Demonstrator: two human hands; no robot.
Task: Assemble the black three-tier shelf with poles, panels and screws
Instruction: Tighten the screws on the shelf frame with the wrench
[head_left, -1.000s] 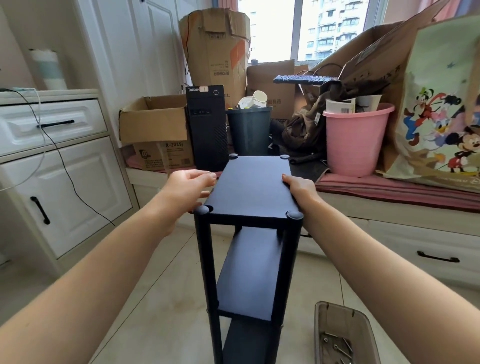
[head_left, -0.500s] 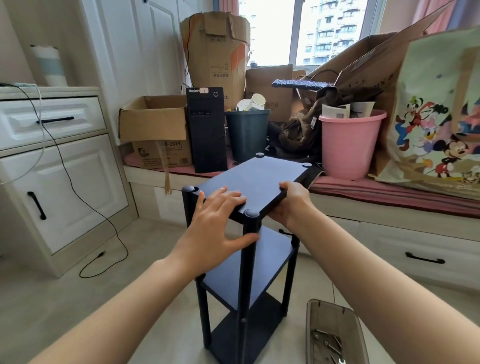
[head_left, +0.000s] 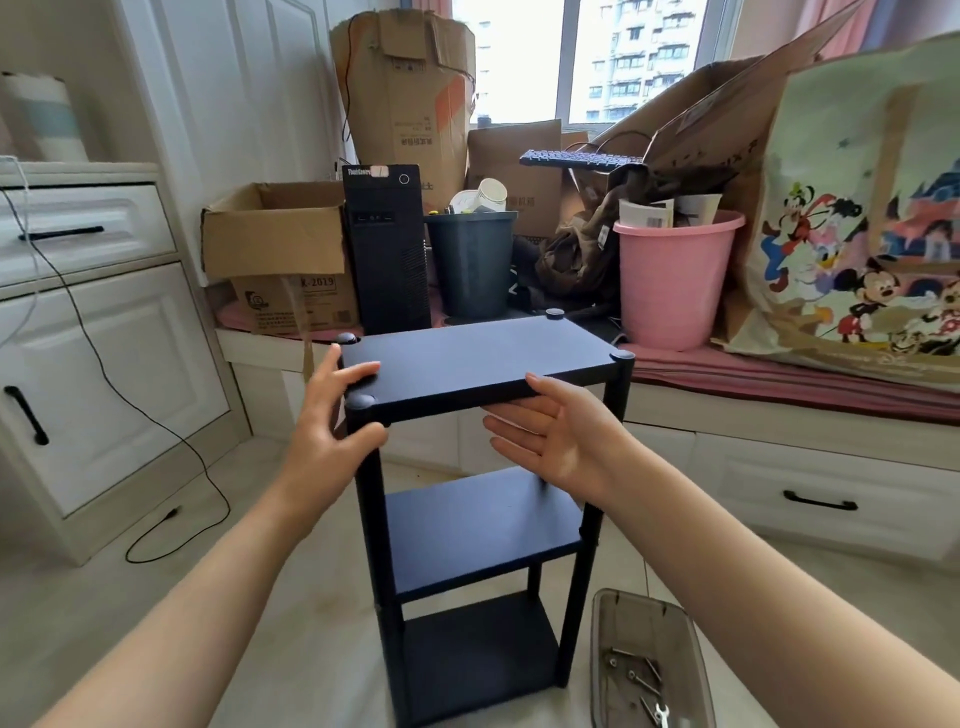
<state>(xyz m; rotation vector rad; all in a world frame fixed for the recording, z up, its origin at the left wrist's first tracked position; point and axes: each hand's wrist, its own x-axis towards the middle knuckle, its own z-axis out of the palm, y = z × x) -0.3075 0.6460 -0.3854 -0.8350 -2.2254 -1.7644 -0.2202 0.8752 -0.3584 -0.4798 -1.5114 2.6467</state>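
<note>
Black shelf (head_left: 483, 364) stands upright on the floor; left hand (head_left: 332, 441) grips its near-left corner, right hand (head_left: 561, 441) open-palmed, grip wide, beside the front edge.

Beyond the hands, a window seat is piled with clutter: a black computer tower (head_left: 387, 249) and a dark bin (head_left: 471, 265) straight ahead, a pink bucket (head_left: 675, 283) past the right hand, a cartoon-print bag (head_left: 862, 208) further right. An open cardboard box (head_left: 275, 234) sits beyond the left hand, a white cabinet (head_left: 98, 384) out to its left.
</note>
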